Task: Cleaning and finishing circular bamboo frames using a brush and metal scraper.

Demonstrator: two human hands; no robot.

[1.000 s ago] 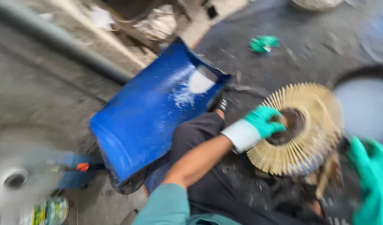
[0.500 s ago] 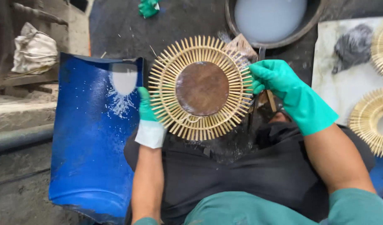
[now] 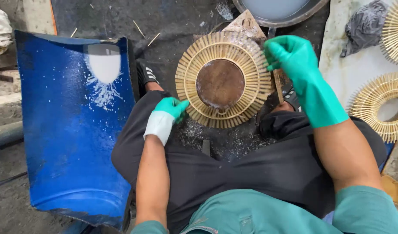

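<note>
A round frame of radiating bamboo sticks (image 3: pixel 246 73) with a brown wooden disc (image 3: pixel 220 83) at its centre lies flat above my knees. My left hand (image 3: pixel 171 109), in a green glove with a white cuff, grips the frame's lower left edge. My right hand (image 3: pixel 294 56), in a long green glove, is closed on the frame's upper right rim, beside a thin wooden stick (image 3: pixel 278 84). I sit cross-legged in black trousers (image 3: pixel 233 169) on dark ground.
A curved blue plastic sheet (image 3: pixel 69 143) with a puddle of white liquid (image 3: pixel 104 67) lies at my left. A dark basin (image 3: pixel 279 11) of pale liquid stands at the top. Two more bamboo frames (image 3: pixel 374 104) and a crumpled grey rag (image 3: pixel 363 26) rest on a white board (image 3: pixel 339 69) at right.
The view has swung from left to straight over my lap. The bamboo frame has come down flat in front of me, with both gloved hands now on its rim.
</note>
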